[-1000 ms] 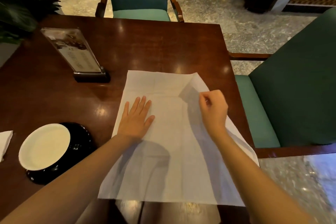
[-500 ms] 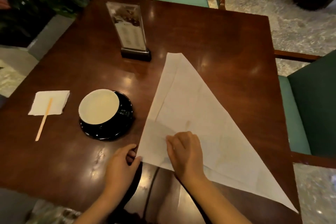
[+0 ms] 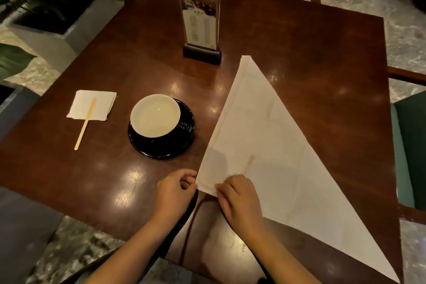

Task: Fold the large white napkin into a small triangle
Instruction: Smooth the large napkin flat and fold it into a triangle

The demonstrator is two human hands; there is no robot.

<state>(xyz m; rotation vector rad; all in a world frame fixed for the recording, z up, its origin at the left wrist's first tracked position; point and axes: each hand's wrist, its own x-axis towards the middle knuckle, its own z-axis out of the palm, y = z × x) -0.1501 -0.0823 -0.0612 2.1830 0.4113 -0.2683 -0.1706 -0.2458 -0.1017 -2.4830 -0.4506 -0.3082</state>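
Our white napkin (image 3: 276, 157) folded into a large triangle on the surface (image 3: 322, 57), right half, left hand (image 3: 176, 191) fingers clamped on its near-edge corner, right hand (image 3: 239, 198) fingers together pressing it, cup (image 3: 155, 116) at centre

Glossy wooden table (image 3: 322, 57); matt napkin (image 3: 272, 145), probably paper.

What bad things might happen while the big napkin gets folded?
The napkin's near-right tip hangs past the table edge, so it might slide off. The cup on its saucer sits close to the napkin's left edge and could get bumped. The left hand and right hand hold only one corner, so layers may shift.
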